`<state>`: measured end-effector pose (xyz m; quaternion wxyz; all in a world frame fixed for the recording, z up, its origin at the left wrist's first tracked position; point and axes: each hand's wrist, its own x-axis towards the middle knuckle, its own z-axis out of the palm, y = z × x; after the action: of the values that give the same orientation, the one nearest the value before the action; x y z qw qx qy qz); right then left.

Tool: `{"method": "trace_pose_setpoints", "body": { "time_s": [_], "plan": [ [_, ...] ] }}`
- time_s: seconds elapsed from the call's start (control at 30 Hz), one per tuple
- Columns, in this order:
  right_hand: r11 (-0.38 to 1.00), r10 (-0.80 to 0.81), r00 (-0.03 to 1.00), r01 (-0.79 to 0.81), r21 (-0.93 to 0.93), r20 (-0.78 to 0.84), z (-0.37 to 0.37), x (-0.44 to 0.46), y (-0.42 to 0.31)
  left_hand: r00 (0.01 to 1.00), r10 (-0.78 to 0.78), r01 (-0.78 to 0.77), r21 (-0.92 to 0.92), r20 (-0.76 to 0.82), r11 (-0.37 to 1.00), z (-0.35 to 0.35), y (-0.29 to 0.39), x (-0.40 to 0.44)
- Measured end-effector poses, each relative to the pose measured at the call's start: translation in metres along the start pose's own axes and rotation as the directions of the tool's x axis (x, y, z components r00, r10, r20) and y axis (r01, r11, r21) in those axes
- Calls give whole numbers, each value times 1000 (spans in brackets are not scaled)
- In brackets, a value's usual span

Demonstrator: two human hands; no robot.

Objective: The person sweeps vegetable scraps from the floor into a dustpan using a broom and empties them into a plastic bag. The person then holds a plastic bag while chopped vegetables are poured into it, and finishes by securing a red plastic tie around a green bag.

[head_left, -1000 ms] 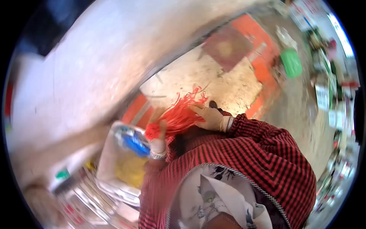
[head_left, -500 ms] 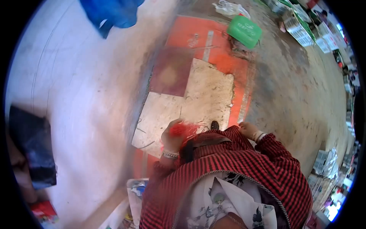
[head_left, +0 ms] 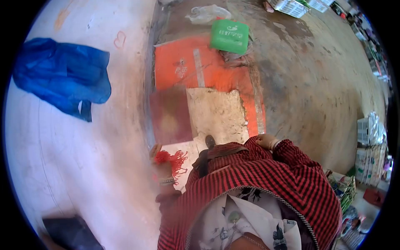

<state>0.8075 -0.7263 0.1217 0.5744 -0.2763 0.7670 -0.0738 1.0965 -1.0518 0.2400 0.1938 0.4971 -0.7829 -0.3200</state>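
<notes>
My left hand (head_left: 161, 170) is low at the left of my body, closed around a bunch of red strings (head_left: 177, 160). The loose ends of the strings hang out to the right. Bracelets circle that wrist. My right hand (head_left: 266, 141) lies against my red-and-black checked clothing (head_left: 258, 166) at the hip, its fingers laid on the cloth with nothing seen in them. One dark shoe (head_left: 210, 141) shows below, over a pale torn sheet (head_left: 216, 108) on the floor.
To the left is a light surface (head_left: 125, 100) with a blue plastic bag (head_left: 66, 77) on it. A dark red square (head_left: 171, 114) and an orange mat (head_left: 177, 58) lie ahead, with a green container (head_left: 229, 37) beyond. White crates (head_left: 289, 7) stand at upper right.
The view has turned, bringing the blue bag more fully into sight. My left hand has moved left with the red strings. My right hand stays by my hip, now more flatly on the clothing.
</notes>
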Motion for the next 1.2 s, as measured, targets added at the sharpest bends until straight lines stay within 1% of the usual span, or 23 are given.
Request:
{"method": "trace_pose_setpoints", "body": {
  "time_s": [0.03, 0.07, 0.1, 0.17, 0.2, 0.27, 0.33, 0.4, 0.43, 0.5, 0.53, 0.57, 0.67, 0.7, 0.73, 0.77, 0.8, 0.93, 1.0, 1.03, 1.1, 1.17, 1.2],
  "plan": [
    [1000, -3, 999, 3, 8, -32, 5, -16, -11, 953, 281, -256, 189, -118, 948, -12, -1, -1],
    [996, 30, 998, -25, 88, -55, -3, -21, -25, 992, -51, 22, -241, -116, 970, -14, 22, 12],
    [984, 60, 996, -47, 171, -73, -13, -22, -36, 993, -37, 9, -249, -108, 969, -14, 26, 32],
    [975, 54, 989, -22, 223, -138, -3, -17, -30, 981, 186, -193, -142, -61, 971, -20, 20, 50],
    [964, 52, 983, -3, 266, -176, -8, -12, -26, 980, 193, -198, -145, -47, 969, -13, 30, 66],
    [955, 100, 976, -41, 292, -191, -17, -7, -17, 988, 66, -3, -411, 138, 912, 3, 57, 96],
    [943, 152, 967, -81, 322, -202, -32, -6, -6, 962, 81, 35, -412, 262, 910, 22, 95, 122],
    [995, 65, 992, -55, 89, -104, -47, -10, 8, 922, 86, 79, -401, 379, 913, 43, 116, 145],
    [986, 144, 988, -139, 94, -50, -51, -4, 23, 914, 168, -10, -394, 370, 919, 58, 118, 157],
    [966, 190, 979, -174, -193, 68, -6, 45, 116, 897, 258, -107, -388, 360, 915, 76, 116, 172],
    [930, 212, 969, -160, -331, 126, 15, 68, 160, 902, 251, -125, -343, 352, 931, 81, 116, 179],
    [924, 258, 957, -205, -322, 132, 5, 66, 164, 906, 250, -148, -298, 341, 943, 90, 120, 193],
    [948, 285, 957, -274, -163, 51, -52, 65, 152, 898, 281, -286, -36, 340, 958, 102, 131, 235],
    [954, 275, 961, -270, -129, 17, -78, 71, 149, 894, 279, -286, -33, 349, 958, 107, 138, 246],
    [960, 262, 965, -263, -96, -23, -115, 81, 142, 928, 204, -203, -38, 311, 979, 112, 146, 259],
    [964, 246, 969, -248, -93, -37, -185, 98, 125, 953, 88, -83, -28, 289, 996, 129, 192, 330],
    [970, 222, 972, -228, -78, -80, -207, 113, 121, 957, 70, -108, 121, 282, 987, 126, 186, 336],
    [988, 140, 949, -118, 95, -283, -308, 159, 87, 948, -30, -86, 347, 317, 934, 136, 183, 373],
    [985, 117, 928, -62, 162, -354, -376, 190, 66, 892, -168, 13, 348, 419, 937, 145, 212, 389],
    [983, 107, 921, -41, 180, -374, -422, 207, 55, 878, -220, 50, 376, 425, 925, 170, 239, 451],
    [811, 296, 806, 71, 580, -513, -445, 208, 16, 794, -312, 97, 398, 521, 912, 189, 215, 480],
    [798, 311, 795, 79, 597, -521, -451, 212, 0, 751, -368, 96, 460, 549, 883, 201, 230, 512],
    [870, 246, 817, 51, 490, -522, -446, 222, 4, 722, -346, 49, 455, 599, 889, 211, 237, 535]
  ]
}}
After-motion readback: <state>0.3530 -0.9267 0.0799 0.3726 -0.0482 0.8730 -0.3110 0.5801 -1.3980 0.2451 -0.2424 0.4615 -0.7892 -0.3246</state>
